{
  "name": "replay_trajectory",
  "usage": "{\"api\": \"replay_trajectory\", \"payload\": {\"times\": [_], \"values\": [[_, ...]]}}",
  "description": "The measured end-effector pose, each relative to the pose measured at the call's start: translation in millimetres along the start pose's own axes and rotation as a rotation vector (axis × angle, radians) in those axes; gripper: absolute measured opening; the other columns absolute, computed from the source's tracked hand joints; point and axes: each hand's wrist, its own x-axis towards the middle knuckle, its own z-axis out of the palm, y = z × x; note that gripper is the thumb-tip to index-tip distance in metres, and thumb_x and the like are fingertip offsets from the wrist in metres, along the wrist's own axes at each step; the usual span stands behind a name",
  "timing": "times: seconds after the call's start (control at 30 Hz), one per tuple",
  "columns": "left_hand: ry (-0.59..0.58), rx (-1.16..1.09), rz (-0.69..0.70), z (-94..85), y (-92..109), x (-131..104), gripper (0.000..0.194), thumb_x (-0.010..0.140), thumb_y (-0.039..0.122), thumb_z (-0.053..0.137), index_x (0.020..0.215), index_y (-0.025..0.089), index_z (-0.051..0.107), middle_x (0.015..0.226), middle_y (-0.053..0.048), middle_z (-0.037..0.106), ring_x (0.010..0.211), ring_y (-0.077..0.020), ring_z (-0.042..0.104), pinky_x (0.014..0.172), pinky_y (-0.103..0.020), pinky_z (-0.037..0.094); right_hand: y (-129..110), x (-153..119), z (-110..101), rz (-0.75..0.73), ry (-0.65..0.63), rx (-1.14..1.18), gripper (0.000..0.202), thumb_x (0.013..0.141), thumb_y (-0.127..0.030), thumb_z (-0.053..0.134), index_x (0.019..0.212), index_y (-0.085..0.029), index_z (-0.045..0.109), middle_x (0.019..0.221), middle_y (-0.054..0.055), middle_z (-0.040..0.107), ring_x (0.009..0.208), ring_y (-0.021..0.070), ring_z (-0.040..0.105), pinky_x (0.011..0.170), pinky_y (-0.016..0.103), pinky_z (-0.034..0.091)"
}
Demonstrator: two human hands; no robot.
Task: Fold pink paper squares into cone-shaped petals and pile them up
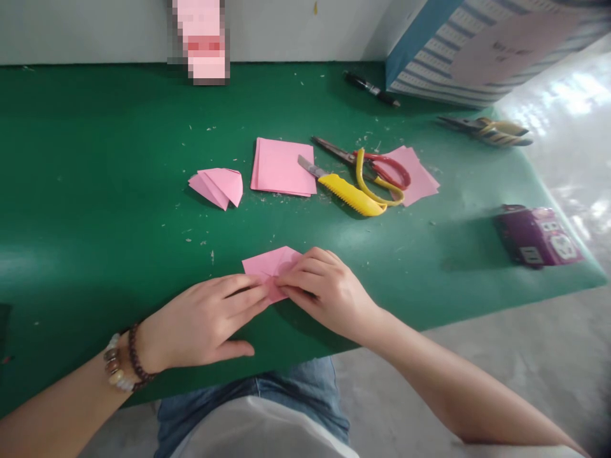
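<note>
Just below the frame's centre, folded pink paper [267, 261] is over the green worktop [119, 222], the left hand [203, 321] touching it, grip spread, the right hand [331, 289] pinching its right side.

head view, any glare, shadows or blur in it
Head view: glare washes out the floor at upper right, and a pale sheen crosses the right side of the green tabletop; head view: a shadow darkens the tabletop below the right hand; head view: the striped box carries lettering too blurred to read.
</note>
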Motion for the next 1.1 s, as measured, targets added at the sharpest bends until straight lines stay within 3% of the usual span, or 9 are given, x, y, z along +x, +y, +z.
{"api": "replay_trajectory", "payload": {"times": [0.23, 0.43, 0.6, 1.0, 1.1], "values": [[0.005, -0.047, -0.006, -1.2, -1, 1, 0.066, 0.093, 0.042, 0.056, 0.147, 0.011, 0.036, 0.144, -0.01, 0.052, 0.131, -0.0264, 0.047, 0.108, -0.041, 0.045, -1, -1, 0, -0.008, -0.003, -0.034, 0.016, 0.095, -0.025, 0.058, 0.098, -0.021, 0.074, 0.086, 0.005, 0.072, 0.082, 0.0179, 0.059, 0.074, 0.033, 0.048], [0.019, -0.172, -0.093, -3.9, -4, -2, 0.064, 0.09, 0.038, 0.058, 0.145, 0.013, 0.037, 0.14, -0.013, 0.054, 0.128, -0.0261, 0.049, 0.104, -0.04, 0.048, -1, -1, 2, -0.019, 0.015, -0.05, 0.013, 0.092, -0.019, 0.061, 0.097, -0.02, 0.073, 0.088, 0.004, 0.073, 0.081, 0.0185, 0.058, 0.073, 0.033, 0.048], [0.012, -0.198, 0.009, -3.8, -8, -1, 0.051, 0.092, 0.032, 0.056, 0.14, 0.015, 0.047, 0.143, -0.008, 0.054, 0.134, -0.0253, 0.044, 0.11, -0.041, 0.043, -3, -1, 2, -0.017, 0.026, -0.056, 0.014, 0.093, -0.023, 0.06, 0.096, -0.021, 0.073, 0.088, 0.003, 0.073, 0.08, 0.0179, 0.058, 0.073, 0.033, 0.048], [0.062, -0.095, 0.089, -1.4, -13, 0, 0.039, 0.093, 0.028, 0.058, 0.128, 0.011, 0.058, 0.134, -0.01, 0.061, 0.13, -0.0279, 0.048, 0.108, -0.043, 0.045, -2, -2, 2, -0.03, 0.019, -0.09, 0.015, 0.095, -0.024, 0.057, 0.097, -0.02, 0.072, 0.089, 0.004, 0.073, 0.081, 0.0183, 0.059, 0.074, 0.033, 0.049], [0.061, -0.101, 0.087, 0.4, -14, 0, 0.038, 0.094, 0.029, 0.057, 0.128, 0.012, 0.058, 0.133, -0.01, 0.061, 0.131, -0.0272, 0.048, 0.108, -0.043, 0.045, -9, -5, -2, -0.055, 0.077, -0.141, 0.013, 0.093, -0.022, 0.059, 0.102, -0.019, 0.068, 0.093, 0.006, 0.073, 0.086, 0.0207, 0.06, 0.076, 0.036, 0.05]]}}
